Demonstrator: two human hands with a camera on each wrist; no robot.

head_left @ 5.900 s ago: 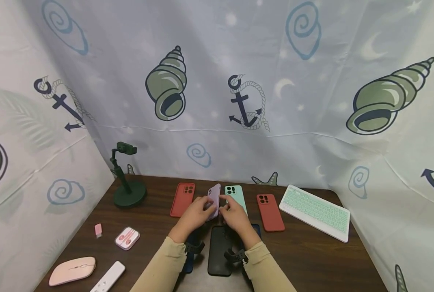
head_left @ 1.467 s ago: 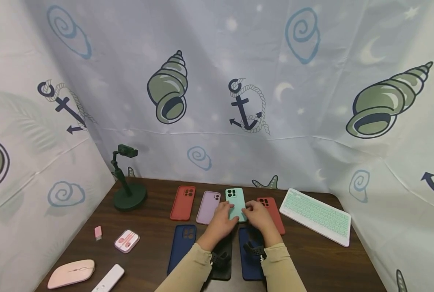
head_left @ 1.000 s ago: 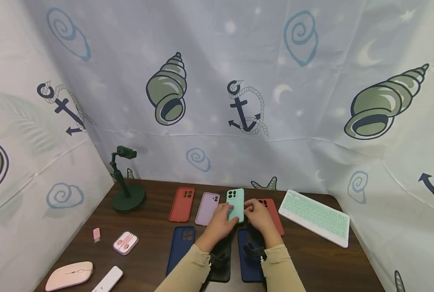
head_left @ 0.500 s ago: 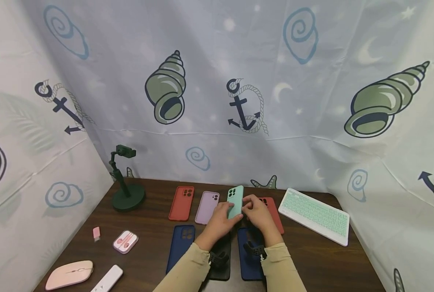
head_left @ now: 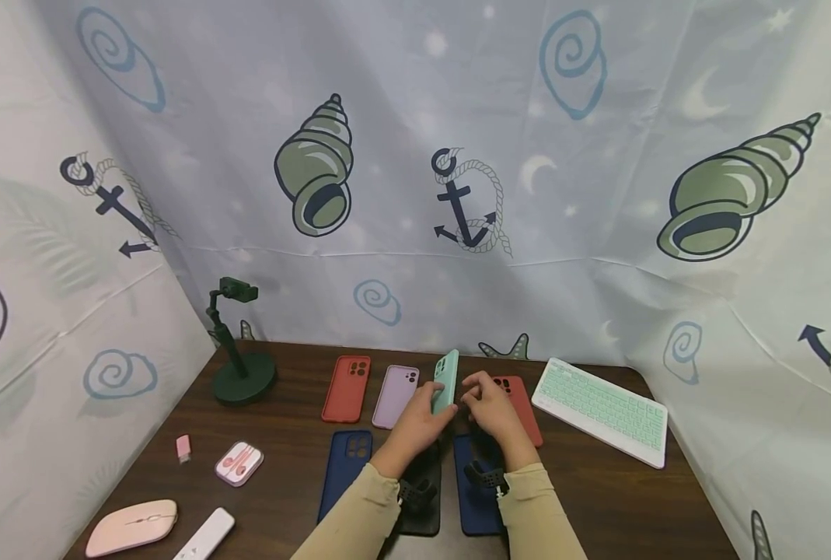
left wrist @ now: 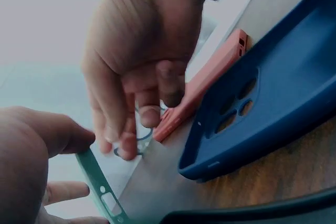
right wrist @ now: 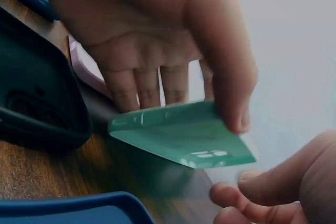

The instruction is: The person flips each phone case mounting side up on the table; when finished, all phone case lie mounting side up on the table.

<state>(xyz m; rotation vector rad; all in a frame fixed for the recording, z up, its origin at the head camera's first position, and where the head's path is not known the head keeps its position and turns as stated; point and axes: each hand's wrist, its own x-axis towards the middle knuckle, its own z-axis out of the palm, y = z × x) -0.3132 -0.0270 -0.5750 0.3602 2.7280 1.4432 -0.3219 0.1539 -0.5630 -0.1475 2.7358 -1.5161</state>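
My left hand (head_left: 418,428) grips a mint green phone case (head_left: 446,383) between thumb and fingers, with its upper end raised and its face turned sideways. The right wrist view shows the inside of the mint case (right wrist: 173,140) and its camera cutouts. Just to the right, my right hand (head_left: 495,414) hovers with loosely curled fingers and nothing between them. To the left lie a lilac case (head_left: 396,397) and a red case (head_left: 346,389); another red case (head_left: 520,406) is partly behind the right hand. Nearer are a black case (head_left: 425,509) and two blue cases, left (head_left: 343,474) and right (head_left: 474,490), partly covered by arms.
A white keyboard (head_left: 600,412) with mint keys lies at the right. At the left are a green stand (head_left: 245,379), a pink USB stick (head_left: 183,448), an earphone box (head_left: 239,463), a mouse (head_left: 131,527) and a white remote (head_left: 205,537). A patterned curtain (head_left: 415,311) hangs behind the table.
Earlier both hands handled the lilac case, which now lies on the table. Since then the mint case has been lifted, tilted and shifted left by my left hand; the right hand has come away from it.
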